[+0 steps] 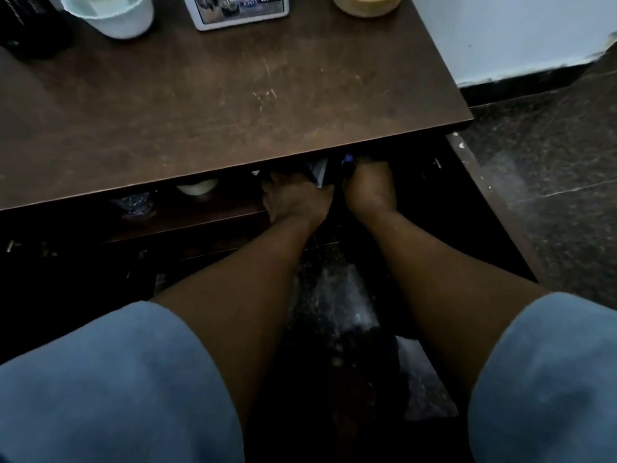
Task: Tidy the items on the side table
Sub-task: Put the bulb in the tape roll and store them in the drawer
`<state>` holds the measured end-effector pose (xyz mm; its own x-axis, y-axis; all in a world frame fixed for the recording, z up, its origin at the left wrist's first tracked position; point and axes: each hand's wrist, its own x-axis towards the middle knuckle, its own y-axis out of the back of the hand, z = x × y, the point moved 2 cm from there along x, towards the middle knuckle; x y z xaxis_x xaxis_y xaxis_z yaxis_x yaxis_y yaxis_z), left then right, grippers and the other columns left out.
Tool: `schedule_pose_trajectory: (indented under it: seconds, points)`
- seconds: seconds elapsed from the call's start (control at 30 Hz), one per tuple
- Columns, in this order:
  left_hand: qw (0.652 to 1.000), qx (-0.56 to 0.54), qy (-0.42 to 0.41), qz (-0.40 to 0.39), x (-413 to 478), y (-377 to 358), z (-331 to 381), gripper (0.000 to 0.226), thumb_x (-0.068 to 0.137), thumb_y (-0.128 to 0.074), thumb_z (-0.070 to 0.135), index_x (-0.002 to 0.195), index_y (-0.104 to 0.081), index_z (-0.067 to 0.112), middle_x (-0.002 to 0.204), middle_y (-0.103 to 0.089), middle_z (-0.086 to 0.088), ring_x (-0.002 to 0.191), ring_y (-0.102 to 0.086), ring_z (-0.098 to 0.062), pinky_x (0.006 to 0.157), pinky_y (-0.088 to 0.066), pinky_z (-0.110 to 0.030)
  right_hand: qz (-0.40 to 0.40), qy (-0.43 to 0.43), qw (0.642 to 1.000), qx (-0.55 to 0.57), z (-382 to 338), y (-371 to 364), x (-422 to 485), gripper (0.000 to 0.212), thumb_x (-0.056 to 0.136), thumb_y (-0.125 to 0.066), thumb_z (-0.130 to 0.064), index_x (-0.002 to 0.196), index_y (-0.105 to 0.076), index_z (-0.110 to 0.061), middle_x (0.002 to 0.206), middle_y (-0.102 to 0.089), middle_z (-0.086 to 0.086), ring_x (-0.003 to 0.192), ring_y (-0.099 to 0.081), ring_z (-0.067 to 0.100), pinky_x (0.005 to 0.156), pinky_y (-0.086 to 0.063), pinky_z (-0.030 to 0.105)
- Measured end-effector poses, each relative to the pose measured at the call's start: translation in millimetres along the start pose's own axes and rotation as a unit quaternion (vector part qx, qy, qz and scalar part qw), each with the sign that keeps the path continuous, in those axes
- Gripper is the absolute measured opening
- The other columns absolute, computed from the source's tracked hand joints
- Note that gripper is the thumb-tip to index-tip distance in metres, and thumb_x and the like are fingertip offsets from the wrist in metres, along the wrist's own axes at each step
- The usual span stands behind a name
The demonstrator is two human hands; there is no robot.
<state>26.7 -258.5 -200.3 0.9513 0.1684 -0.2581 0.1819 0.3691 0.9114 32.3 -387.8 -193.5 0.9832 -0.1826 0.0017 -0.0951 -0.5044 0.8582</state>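
Both my hands reach under the brown side table [213, 105] into its dark lower shelf. My left hand [295, 198] has its fingers curled round a dark packet with a pale grey edge [319, 172]. My right hand [369, 185] grips a dark object with a blue tip [348, 161]. Their fingertips are hidden under the table's front edge. On the shelf to the left lie a pale bowl-like thing [197, 187] and a bluish patterned item [135, 203].
On the tabletop's far edge stand a white cup [115, 18], a white-framed picture [238, 10] and a yellow container [367, 3]. A black object [30, 28] sits far left. Dark speckled floor [551, 162] and a white wall lie to the right.
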Motion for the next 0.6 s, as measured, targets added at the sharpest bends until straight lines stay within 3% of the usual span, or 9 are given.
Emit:
schedule_pose_trajectory:
  seconds: [0.23,0.4,0.6]
  points:
    - [0.998,0.013,-0.058,0.003,-14.4,-2.8,-20.8,0.092,0.081,-0.051,0.067,0.152,-0.042,0.008,0.152,-0.034,-0.022,0.138,-0.031,-0.046,0.112,-0.033,-0.052,-0.006,-0.008,0.999,-0.041,12.5,-15.6,8.6,0.033,0.1,-0.051,-0.016,0.121,-0.067,0.004,0.118,-0.068,0.032,0.106,-0.065,0.049,0.086,-0.05,0.044]
    - [0.987,0.067,-0.134,0.058,-19.9,-1.2,-30.3,0.076,0.094,-0.054,0.061,0.149,-0.046,0.009,0.145,-0.041,-0.025,0.13,-0.04,-0.047,0.105,-0.04,-0.051,0.018,-0.012,1.0,-0.01,14.0,-14.1,7.2,0.031,0.095,-0.057,-0.014,0.118,-0.07,0.002,0.116,-0.071,0.027,0.106,-0.066,0.046,0.088,-0.051,0.041]
    - [0.99,0.108,-0.091,0.026,-1.4,3.1,-22.1,0.07,0.099,-0.049,0.063,0.135,-0.059,0.003,0.141,-0.052,-0.029,0.134,-0.043,-0.046,0.11,-0.036,-0.046,0.026,-0.048,0.998,0.019,11.3,-14.7,5.5,0.031,0.085,-0.063,-0.009,0.11,-0.07,0.008,0.107,-0.071,0.032,0.099,-0.066,0.05,0.083,-0.053,0.043]
